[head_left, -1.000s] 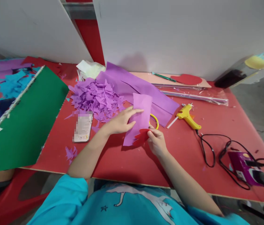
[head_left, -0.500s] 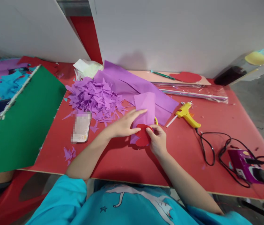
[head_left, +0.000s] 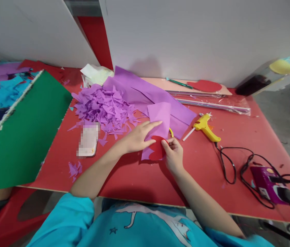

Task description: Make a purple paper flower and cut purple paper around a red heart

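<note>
Red cutout (head_left: 156, 151) showing fuller, yellow loop (head_left: 171, 132) more hidden

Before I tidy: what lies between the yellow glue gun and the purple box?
The head view shows mainly a looped black cord between the glue gun and purple box.

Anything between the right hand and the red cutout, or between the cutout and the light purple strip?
Nothing visible. The right hand pinches the red cutout by its right side; the cutout overlaps the lower part of the light purple strip. A yellow loop shows beside the strip. Under the cutout, can't tell.
</note>
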`<action>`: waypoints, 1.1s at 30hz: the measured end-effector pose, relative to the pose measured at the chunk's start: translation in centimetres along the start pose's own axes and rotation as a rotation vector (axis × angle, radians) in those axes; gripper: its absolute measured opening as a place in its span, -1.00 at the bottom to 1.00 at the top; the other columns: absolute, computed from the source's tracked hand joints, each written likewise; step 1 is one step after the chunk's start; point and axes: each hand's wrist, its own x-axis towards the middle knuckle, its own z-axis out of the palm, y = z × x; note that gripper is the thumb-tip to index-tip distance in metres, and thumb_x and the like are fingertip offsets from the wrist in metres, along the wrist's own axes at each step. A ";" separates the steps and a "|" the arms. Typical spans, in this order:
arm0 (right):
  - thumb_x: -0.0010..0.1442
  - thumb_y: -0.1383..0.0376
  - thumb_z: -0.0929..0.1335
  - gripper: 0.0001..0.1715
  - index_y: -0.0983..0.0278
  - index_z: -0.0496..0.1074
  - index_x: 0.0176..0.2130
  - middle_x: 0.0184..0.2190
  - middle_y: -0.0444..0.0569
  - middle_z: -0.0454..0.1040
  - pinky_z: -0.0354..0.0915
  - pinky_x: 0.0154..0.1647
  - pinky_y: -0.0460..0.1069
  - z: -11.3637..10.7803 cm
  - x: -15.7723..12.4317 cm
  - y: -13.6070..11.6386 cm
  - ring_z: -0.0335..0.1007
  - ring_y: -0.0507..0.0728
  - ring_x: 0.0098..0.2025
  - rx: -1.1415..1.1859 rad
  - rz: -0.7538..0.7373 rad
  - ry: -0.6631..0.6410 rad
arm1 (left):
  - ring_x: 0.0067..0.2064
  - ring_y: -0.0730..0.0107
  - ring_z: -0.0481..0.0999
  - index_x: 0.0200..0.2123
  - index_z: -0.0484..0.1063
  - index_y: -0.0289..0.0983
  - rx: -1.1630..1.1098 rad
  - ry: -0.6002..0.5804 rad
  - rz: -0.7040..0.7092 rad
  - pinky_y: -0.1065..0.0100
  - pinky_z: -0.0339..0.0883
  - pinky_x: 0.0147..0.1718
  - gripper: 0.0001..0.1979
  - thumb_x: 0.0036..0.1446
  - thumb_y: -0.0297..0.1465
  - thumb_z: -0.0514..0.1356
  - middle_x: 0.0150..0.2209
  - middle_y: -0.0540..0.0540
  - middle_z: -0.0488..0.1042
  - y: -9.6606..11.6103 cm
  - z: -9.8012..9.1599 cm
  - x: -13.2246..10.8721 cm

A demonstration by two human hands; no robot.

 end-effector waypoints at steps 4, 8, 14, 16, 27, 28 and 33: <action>-0.07 0.12 0.44 -0.60 0.27 0.20 -0.58 -0.64 -0.25 0.29 0.17 -0.54 -0.11 0.1 -0.1 -0.1 0.17 -0.04 -0.59 0.017 0.038 -0.002 | 0.21 0.22 0.22 0.19 0.11 -0.26 0.006 0.024 0.000 0.10 0.08 0.20 -0.41 0.08 -0.51 0.17 0.19 -0.19 0.24 0.2 0.6 0.0; -0.11 0.12 0.46 -0.56 0.26 0.16 -0.61 -0.68 -0.27 0.26 0.13 -0.59 -0.13 0.1 -0.3 -0.7 0.13 -0.06 -0.63 -0.005 0.051 0.029 | 0.18 0.27 0.27 0.15 0.17 -0.26 -0.042 0.102 0.002 0.15 0.15 0.17 -0.46 0.07 -0.55 0.16 0.16 -0.17 0.30 0.5 1.2 0.2; -0.11 0.14 0.46 -0.60 0.23 0.19 -0.47 -0.64 -0.30 0.30 0.20 -0.55 -0.14 0.0 -0.2 -0.8 0.22 -0.05 -0.61 0.037 0.030 0.027 | 0.14 0.28 0.33 0.09 0.26 -0.30 -0.068 0.168 -0.010 0.17 0.20 0.14 -0.51 0.05 -0.58 0.17 0.10 -0.17 0.37 0.6 1.2 0.3; -0.06 0.14 0.44 -0.60 0.17 0.21 -0.30 -0.59 -0.31 0.36 0.25 -0.52 -0.11 0.0 -0.1 -0.6 0.28 -0.03 -0.60 0.130 0.038 -0.022 | 0.13 0.26 0.33 0.08 0.26 -0.29 -0.058 0.155 -0.021 0.14 0.20 0.13 -0.51 0.05 -0.57 0.18 0.10 -0.17 0.37 0.5 0.9 0.2; -0.07 0.07 0.45 -0.62 0.31 0.43 -0.36 -0.56 -0.15 0.48 0.30 -0.49 -0.06 0.1 -0.3 -0.6 0.35 0.03 -0.55 -0.020 0.158 -0.192 | 0.12 0.23 0.34 0.04 0.33 -0.29 -0.084 0.122 -0.055 0.12 0.19 0.13 -0.50 -0.02 -0.61 0.16 0.08 -0.17 0.39 0.2 0.0 0.2; -0.06 0.06 0.44 -0.62 0.31 0.43 -0.36 -0.57 -0.15 0.47 0.29 -0.49 -0.07 0.0 -0.3 -0.5 0.34 0.03 -0.54 -0.035 0.144 -0.188 | 0.09 0.24 0.37 0.01 0.36 -0.28 -0.123 0.140 -0.073 0.14 0.21 0.12 -0.53 -0.04 -0.61 0.17 0.05 -0.15 0.42 0.2 0.1 0.3; -0.02 0.05 0.42 -0.64 0.30 0.42 -0.39 -0.60 -0.18 0.40 0.28 -0.47 -0.06 -0.5 -0.2 0.0 0.29 0.01 -0.54 -0.087 0.091 -0.178 | -0.05 0.32 0.49 -0.15 0.47 -0.31 -0.389 0.158 -0.133 0.26 0.31 0.02 -0.66 -0.05 -0.61 0.16 -0.08 -0.11 0.52 -0.3 0.6 0.6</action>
